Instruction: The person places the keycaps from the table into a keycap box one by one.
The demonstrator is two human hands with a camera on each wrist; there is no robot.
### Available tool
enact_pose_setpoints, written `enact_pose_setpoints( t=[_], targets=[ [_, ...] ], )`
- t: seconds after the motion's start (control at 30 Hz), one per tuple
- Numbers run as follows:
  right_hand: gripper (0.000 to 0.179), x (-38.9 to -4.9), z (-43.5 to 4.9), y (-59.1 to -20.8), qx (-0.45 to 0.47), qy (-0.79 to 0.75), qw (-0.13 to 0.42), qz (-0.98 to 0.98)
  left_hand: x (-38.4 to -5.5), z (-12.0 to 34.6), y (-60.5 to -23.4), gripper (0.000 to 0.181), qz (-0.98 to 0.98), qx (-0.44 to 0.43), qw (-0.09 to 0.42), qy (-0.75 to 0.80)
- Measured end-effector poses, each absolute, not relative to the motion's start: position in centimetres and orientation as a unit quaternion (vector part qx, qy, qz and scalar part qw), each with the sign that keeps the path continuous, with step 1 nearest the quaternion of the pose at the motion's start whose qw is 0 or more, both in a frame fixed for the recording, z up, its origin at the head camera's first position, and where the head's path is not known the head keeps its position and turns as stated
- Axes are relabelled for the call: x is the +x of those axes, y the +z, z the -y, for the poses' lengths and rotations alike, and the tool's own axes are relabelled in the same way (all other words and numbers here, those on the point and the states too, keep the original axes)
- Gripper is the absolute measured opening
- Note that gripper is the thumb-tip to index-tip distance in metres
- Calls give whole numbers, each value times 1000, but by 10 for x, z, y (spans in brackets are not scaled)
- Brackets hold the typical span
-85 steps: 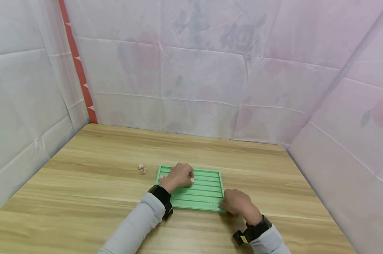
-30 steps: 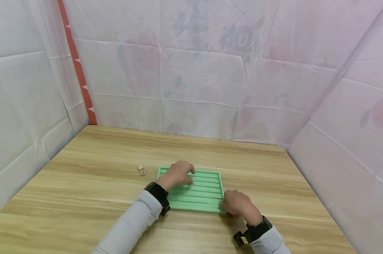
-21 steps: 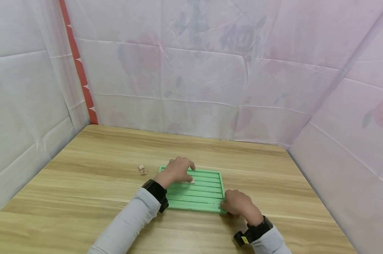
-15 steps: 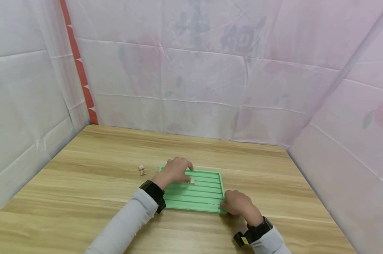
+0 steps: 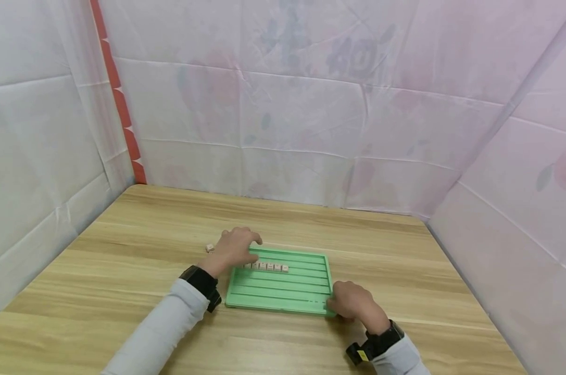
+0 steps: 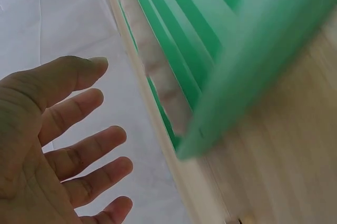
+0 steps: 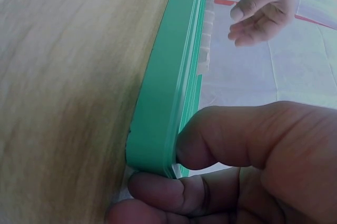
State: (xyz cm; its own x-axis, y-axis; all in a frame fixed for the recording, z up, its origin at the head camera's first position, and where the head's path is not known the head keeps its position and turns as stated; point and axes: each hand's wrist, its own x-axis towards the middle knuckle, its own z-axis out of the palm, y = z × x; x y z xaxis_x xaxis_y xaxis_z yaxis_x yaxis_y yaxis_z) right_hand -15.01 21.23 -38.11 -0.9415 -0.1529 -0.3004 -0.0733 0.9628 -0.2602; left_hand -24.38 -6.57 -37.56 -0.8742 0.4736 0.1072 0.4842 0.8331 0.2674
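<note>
A green ridged tray [image 5: 283,302] lies on the wooden table. One of its upper grooves carries a row of several small pale tiles [image 5: 270,266], whose left end is covered by my left hand [image 5: 236,247]. That hand hovers over the tray's left edge; in the left wrist view the hand [image 6: 63,150] has its fingers spread and holds nothing. My right hand [image 5: 353,301] grips the tray's near right corner. The right wrist view shows the right hand's thumb [image 7: 221,137] on the rim of the green tray [image 7: 163,76] and fingers against its outer side.
A loose pale tile [image 5: 210,248] lies on the table [image 5: 161,234] left of the tray, close to my left wrist; a second there is mostly hidden. Hanging white sheets [image 5: 283,120] stand behind the table and at both sides.
My left hand has released the tile at the right end of the row and moved left, uncovering the tiles. My right hand stays at the tray's corner.
</note>
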Motion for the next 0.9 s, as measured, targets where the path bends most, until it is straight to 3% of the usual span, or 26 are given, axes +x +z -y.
enact_pose_setpoints(
  t=[0.57,0.9],
  targets=[
    [15,-151,-215,-384,-51,-121,164,-978,-256,131,-385,27,963,-182,-10,-201],
    [15,-151,-214,-383,-49,-120,166,-978,-255,144,-390,27,961,-178,-19,-210]
  ],
)
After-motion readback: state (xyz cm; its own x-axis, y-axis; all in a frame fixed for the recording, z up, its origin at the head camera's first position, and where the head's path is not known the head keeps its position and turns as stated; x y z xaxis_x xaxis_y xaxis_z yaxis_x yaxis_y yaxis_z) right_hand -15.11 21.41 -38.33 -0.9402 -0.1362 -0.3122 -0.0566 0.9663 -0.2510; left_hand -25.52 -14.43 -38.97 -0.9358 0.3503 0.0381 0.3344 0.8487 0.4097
